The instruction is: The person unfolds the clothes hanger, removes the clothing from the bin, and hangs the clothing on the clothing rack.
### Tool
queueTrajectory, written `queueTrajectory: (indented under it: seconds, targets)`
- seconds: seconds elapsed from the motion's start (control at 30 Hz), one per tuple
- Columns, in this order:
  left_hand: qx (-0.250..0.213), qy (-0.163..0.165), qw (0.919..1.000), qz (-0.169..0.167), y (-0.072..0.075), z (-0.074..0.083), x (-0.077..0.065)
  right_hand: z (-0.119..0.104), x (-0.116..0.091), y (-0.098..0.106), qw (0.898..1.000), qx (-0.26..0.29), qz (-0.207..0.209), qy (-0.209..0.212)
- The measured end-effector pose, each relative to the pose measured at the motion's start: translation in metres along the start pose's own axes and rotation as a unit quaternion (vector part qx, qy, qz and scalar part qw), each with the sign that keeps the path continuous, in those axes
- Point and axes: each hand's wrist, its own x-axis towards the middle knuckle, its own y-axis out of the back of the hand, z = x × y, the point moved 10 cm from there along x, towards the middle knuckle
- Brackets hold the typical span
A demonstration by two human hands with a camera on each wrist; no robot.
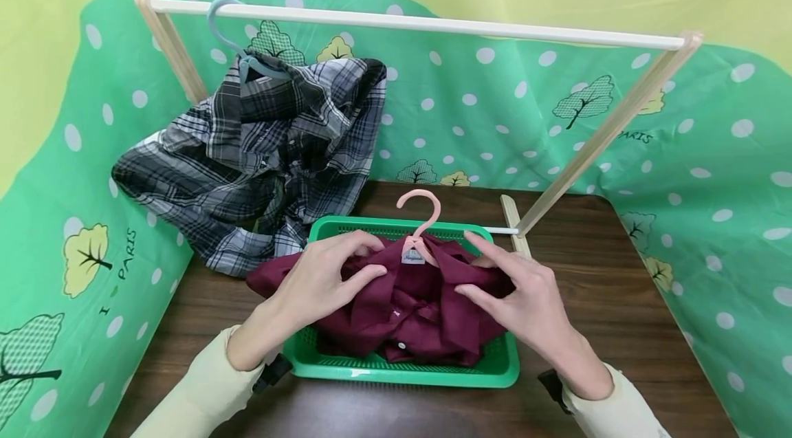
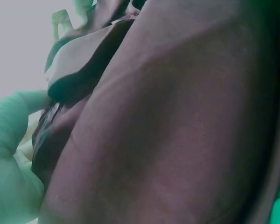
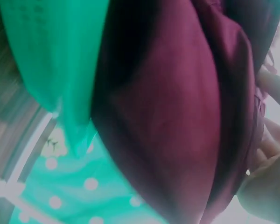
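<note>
A maroon button shirt (image 1: 460, 314) lies bunched in a green basket (image 1: 396, 374). The pink hanger (image 1: 438, 207) sits inside its collar, hook pointing up above a small label. My left hand (image 1: 331, 273) grips the shirt at its left shoulder, thumb toward the collar. On the opposite shoulder, my right hand (image 1: 532, 290) holds the cloth between thumb and fingers, its index finger raised. Maroon cloth (image 2: 144, 116) fills most of the left wrist view. In the right wrist view, fingers (image 3: 273, 144) bear on the shirt's edge beside the basket wall (image 3: 60, 46).
Behind the basket stands a rack with a white bar (image 1: 421, 22) and wooden legs. A black-and-grey plaid shirt (image 1: 247, 128) hangs at its left end on a blue hanger (image 1: 213, 22). Polka-dot green cloth (image 1: 470, 115) surrounds the dark wooden table (image 1: 594, 287).
</note>
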Motion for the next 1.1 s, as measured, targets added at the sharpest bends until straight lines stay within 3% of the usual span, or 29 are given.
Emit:
queueTrajectory:
  seconds: [0.2, 0.33, 0.5, 0.63, 0.73, 0.9, 1.1]
  targets:
    - [-0.006, 0.001, 0.9996, 0.029, 0.010, -0.003, -0.001, 0.032, -0.013, 0.018, 0.995, -0.027, -0.021, -0.094]
    - [0.000, -0.004, 0.9990, 0.046, 0.013, -0.003, -0.003, 0.048, -0.022, 0.019, 0.991, 0.017, -0.049, -0.124]
    - [0.013, -0.011, 0.9987, 0.048, 0.009, -0.003, -0.003, 0.058, -0.032, 0.015, 0.987, 0.089, -0.060, -0.124]
    - [0.033, -0.004, 0.9989, 0.033, 0.004, -0.002, -0.004, 0.063, -0.039, 0.017, 0.988, 0.096, -0.032, -0.116]
    - [0.036, -0.012, 0.9983, 0.044, 0.007, 0.001, -0.006, 0.064, -0.042, 0.021, 0.991, 0.089, -0.005, -0.104]
    - [0.012, -0.033, 0.9899, 0.138, 0.029, 0.008, -0.018, 0.067, -0.044, 0.032, 0.993, 0.080, 0.031, -0.087]
    - [-0.018, -0.010, 0.9705, 0.240, 0.055, -0.003, -0.051, 0.074, -0.043, 0.055, 0.991, 0.084, 0.082, -0.064]
